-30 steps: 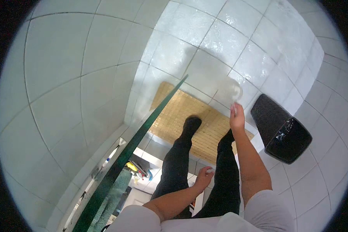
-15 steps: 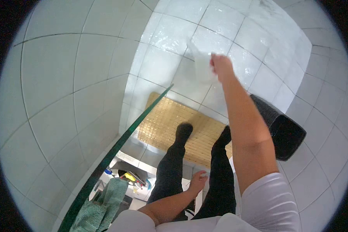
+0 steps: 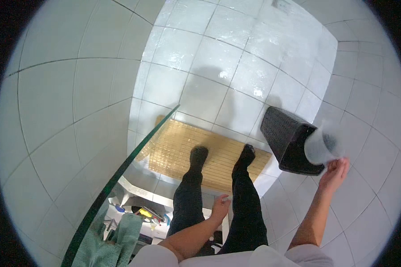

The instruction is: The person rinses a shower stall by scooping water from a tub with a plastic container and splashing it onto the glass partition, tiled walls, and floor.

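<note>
My right hand (image 3: 335, 174) grips a translucent whitish plastic container (image 3: 317, 149) by its near edge. The container is tilted, blurred by motion, and overlaps the mouth of a black woven-pattern bin (image 3: 286, 138) in the view. Whether the two touch, I cannot tell. Low in front of my body, beside my legs, is my left hand (image 3: 220, 208) with its fingers curled. A small pale spot shows between its thumb and fingers, too small to make out.
My feet in dark socks stand on a slatted wooden mat (image 3: 218, 155). Wet white floor tiles (image 3: 209, 58) spread beyond it. The green edge of a glass panel (image 3: 133, 155) runs along the left. Below it are a green towel (image 3: 124, 236) and a shelf (image 3: 138, 189) with small items.
My right hand has swung from over the wet floor back and right to beside the bin, carrying the container. The view has shifted a little. My left hand stays by my legs.
</note>
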`<state>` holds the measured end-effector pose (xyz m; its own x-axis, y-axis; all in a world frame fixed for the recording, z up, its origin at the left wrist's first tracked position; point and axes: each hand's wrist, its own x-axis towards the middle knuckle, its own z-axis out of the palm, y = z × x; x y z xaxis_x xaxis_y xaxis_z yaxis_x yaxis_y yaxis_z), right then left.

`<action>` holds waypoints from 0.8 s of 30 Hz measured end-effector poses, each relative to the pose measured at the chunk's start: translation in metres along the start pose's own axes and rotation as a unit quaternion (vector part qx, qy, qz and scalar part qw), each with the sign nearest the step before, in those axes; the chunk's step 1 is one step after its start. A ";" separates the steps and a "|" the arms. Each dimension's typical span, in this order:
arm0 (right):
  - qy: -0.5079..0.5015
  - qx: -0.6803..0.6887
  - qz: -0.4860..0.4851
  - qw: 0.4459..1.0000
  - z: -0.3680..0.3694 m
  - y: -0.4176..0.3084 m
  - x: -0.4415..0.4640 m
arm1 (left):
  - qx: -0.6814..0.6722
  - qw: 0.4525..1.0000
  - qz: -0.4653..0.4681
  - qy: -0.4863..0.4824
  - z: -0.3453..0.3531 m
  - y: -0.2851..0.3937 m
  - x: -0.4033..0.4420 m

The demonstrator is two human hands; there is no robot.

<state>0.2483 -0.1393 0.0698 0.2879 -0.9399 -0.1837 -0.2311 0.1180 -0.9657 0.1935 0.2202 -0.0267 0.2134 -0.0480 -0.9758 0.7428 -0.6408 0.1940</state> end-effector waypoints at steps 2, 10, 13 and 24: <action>-0.037 -0.220 -0.025 0.974 -0.045 0.030 0.001 | -0.011 1.000 0.013 -0.001 -0.003 0.012 -0.006; -0.311 -0.788 0.010 0.532 0.010 0.193 0.077 | 0.024 1.000 -0.015 -0.009 0.005 -0.024 0.001; -0.327 -0.796 0.085 0.502 0.017 0.253 0.095 | 0.020 1.000 -0.002 0.011 0.007 -0.033 0.002; -0.192 -0.238 0.139 0.942 -0.059 0.173 0.023 | 0.292 0.913 0.260 -0.116 -0.036 0.003 0.008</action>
<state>0.1608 -0.1597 -0.0905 0.4482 -0.6975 -0.5591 -0.7122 0.0994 -0.6949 0.2203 0.2452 -0.0300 0.2511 -0.5799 -0.7750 0.0986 -0.7812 0.6164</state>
